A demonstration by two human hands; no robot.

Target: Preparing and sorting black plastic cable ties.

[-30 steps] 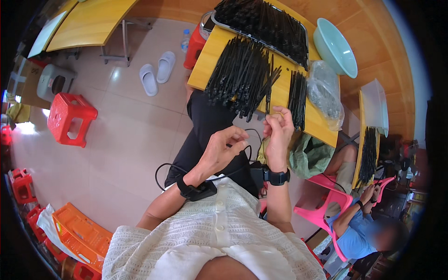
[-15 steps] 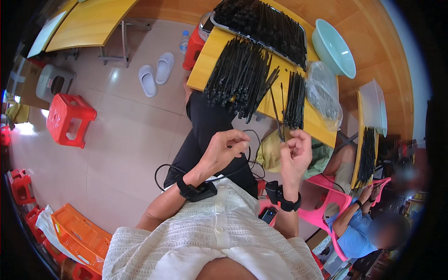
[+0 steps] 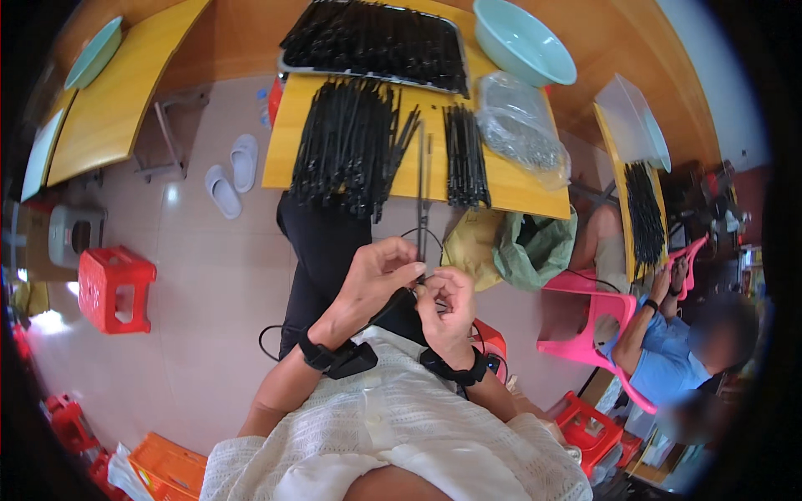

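Two long thin black strips [image 3: 423,192] stand up between my hands, pointing away from me. My left hand [image 3: 380,271] pinches them near their lower end. My right hand [image 3: 449,311] is closed at that same end, fingertips almost touching the left ones. The small part between the fingertips is mostly hidden. Beyond my hands, a broad pile of black strips [image 3: 347,150] lies on the yellow table [image 3: 522,196], with a narrower bundle of strips [image 3: 465,159] to its right.
A tray heaped with black strips [image 3: 372,46] sits at the back of the table. Near it are a pale green basin [image 3: 522,42] and a clear plastic bag [image 3: 520,125]. A green sack [image 3: 535,255] stands below. A person in blue [image 3: 652,342] sits at right; a red stool [image 3: 117,288] is at left.
My right hand has moved left with the strips and met my left hand at their lower end. The view has turned, so the table sits further left.
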